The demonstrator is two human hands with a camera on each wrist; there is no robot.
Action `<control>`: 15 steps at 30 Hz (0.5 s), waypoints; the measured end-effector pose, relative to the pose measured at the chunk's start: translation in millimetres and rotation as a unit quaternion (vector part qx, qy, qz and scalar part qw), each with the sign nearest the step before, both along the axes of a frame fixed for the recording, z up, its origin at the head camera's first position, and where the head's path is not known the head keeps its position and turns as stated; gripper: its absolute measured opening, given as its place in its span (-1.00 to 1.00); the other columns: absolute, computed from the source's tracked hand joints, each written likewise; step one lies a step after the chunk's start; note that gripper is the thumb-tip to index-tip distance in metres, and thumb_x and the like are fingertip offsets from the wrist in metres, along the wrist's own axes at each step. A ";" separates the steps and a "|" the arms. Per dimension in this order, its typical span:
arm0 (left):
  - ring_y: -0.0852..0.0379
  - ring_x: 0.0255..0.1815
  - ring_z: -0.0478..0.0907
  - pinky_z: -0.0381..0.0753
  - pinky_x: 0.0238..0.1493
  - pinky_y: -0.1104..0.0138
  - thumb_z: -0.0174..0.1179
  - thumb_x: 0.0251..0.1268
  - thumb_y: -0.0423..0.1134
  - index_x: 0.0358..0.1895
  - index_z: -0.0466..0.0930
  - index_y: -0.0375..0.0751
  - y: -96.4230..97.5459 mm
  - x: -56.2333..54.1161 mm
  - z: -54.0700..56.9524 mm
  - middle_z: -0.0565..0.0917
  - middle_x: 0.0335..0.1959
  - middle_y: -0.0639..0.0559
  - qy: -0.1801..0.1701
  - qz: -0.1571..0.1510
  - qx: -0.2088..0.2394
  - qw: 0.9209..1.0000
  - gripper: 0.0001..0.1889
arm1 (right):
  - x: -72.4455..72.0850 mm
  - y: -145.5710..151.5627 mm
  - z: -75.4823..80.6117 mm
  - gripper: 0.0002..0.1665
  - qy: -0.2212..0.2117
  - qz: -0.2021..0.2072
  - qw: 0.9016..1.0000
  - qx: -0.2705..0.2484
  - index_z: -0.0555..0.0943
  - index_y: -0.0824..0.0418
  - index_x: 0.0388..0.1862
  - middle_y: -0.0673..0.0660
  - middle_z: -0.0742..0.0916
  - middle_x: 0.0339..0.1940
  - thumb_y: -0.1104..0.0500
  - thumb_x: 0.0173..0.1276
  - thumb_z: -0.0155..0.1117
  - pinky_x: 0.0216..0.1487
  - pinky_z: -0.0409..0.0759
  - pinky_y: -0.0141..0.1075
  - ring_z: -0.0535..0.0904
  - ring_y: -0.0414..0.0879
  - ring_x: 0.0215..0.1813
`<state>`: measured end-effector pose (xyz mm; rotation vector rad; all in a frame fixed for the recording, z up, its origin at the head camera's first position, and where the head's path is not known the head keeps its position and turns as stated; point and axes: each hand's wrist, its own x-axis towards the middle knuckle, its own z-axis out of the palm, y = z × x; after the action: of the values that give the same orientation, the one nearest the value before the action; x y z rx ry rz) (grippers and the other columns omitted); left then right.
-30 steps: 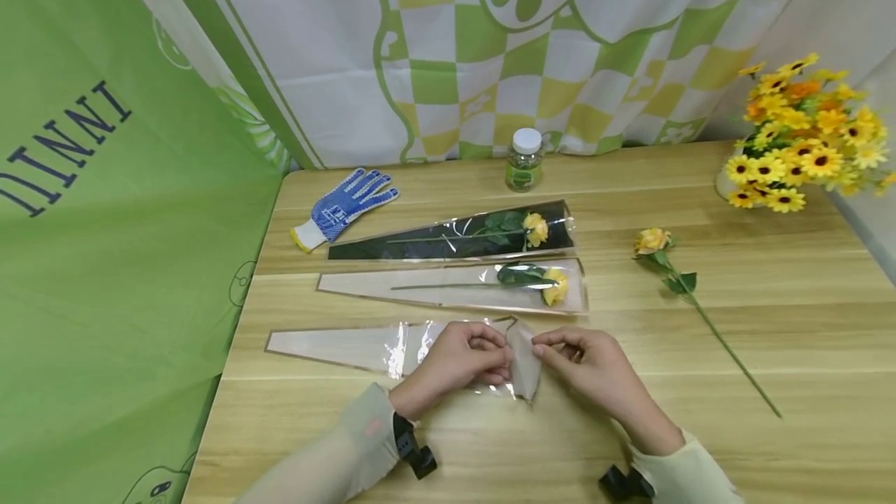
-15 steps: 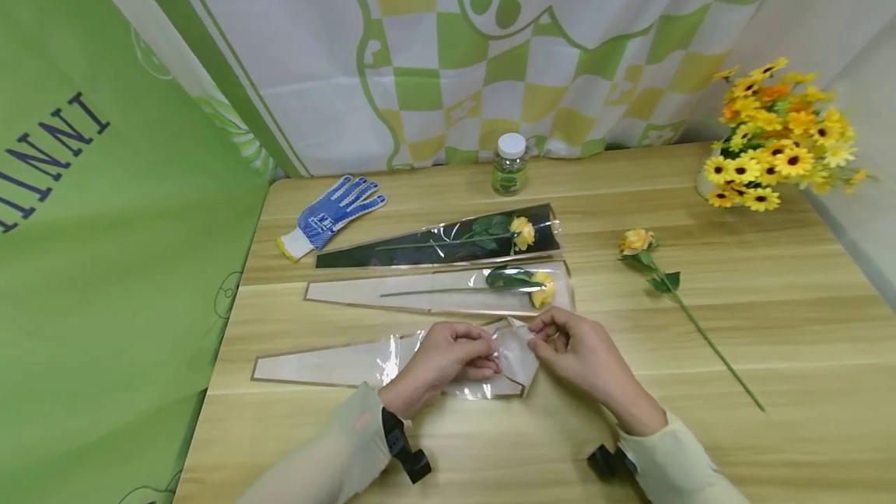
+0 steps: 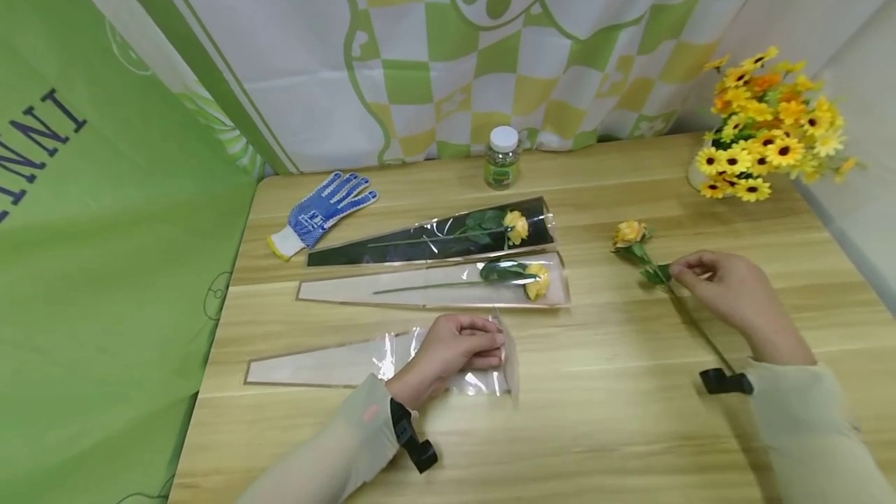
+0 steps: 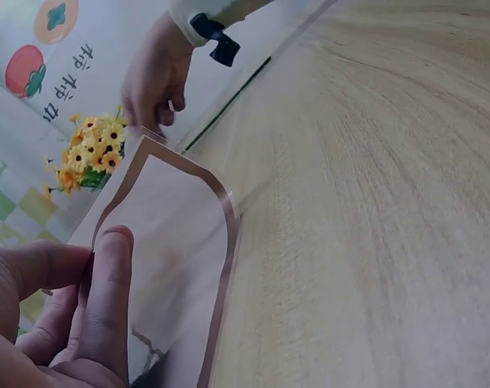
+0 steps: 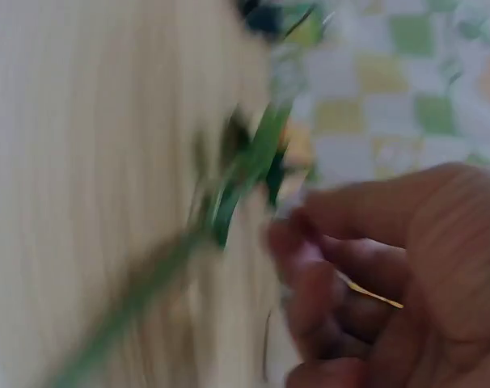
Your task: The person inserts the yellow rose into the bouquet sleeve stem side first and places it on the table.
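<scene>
My left hand [image 3: 451,352] pinches the open end of a clear-fronted flower sleeve [image 3: 315,364] with a white back and brown border. In the left wrist view, the thumb and a finger hold the edge of this sleeve [image 4: 176,234]. My right hand [image 3: 731,294] hovers beside a yellow artificial rose [image 3: 630,234], its fingertips close to the leaves and stem. In the blurred right wrist view, the right hand [image 5: 374,267] has loosely curled fingers beside the green stem [image 5: 132,303], with no grip visible. The lower stem is partly hidden by the wrist camera.
Behind the sleeve lie a white sleeve [image 3: 448,294] and a black sleeve [image 3: 420,243], each containing a yellow rose. A blue glove [image 3: 322,212], a white-capped jar [image 3: 502,158] and a pot of yellow flowers [image 3: 763,134] stand or lie along the back.
My right hand has left the sleeve and moved right to the loose rose. The left hand still pinches the sleeve's end. The head view has shifted slightly.
</scene>
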<state>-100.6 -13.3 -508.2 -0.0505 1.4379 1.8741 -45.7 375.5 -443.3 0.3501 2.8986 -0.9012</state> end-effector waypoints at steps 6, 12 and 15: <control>0.09 -0.41 0.74 0.80 -0.21 0.29 0.35 0.25 -0.54 -0.15 0.67 -0.47 0.3 -1.1 -2.7 0.72 -0.31 -0.17 -0.002 -0.001 0.013 1.000 -0.86 | -12.9 27.3 -8.5 -0.54 -0.093 0.075 0.992 0.030 0.73 0.28 -0.06 0.16 0.75 -0.19 -0.11 0.54 0.21 -0.28 0.66 0.00 0.64 0.12 -0.17; 0.09 -0.44 0.73 0.81 -0.23 0.27 0.34 0.24 -0.56 -0.16 0.67 -0.46 2.7 -0.1 -3.0 0.72 -0.36 -0.18 -0.011 0.004 0.016 1.000 -0.87 | -23.6 21.8 -13.4 -0.62 -0.096 0.090 0.990 0.043 0.72 0.23 -0.22 0.04 0.74 -0.31 -0.07 0.50 0.27 -0.30 0.61 -0.08 0.60 -0.02 -0.28; 0.09 -0.45 0.73 0.81 -0.23 0.26 0.34 0.24 -0.56 -0.15 0.67 -0.46 3.4 1.1 -3.2 0.72 -0.36 -0.19 -0.016 0.006 0.016 1.000 -0.86 | -25.9 20.9 -14.6 -0.61 -0.110 0.091 0.989 0.033 0.72 0.26 -0.19 0.05 0.74 -0.29 -0.07 0.50 0.27 -0.30 0.59 -0.15 0.59 -0.03 -0.27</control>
<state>-99.5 -9.9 -511.4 -0.0740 1.3890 1.8975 -71.7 396.4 -457.9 0.1732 2.7069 -0.6926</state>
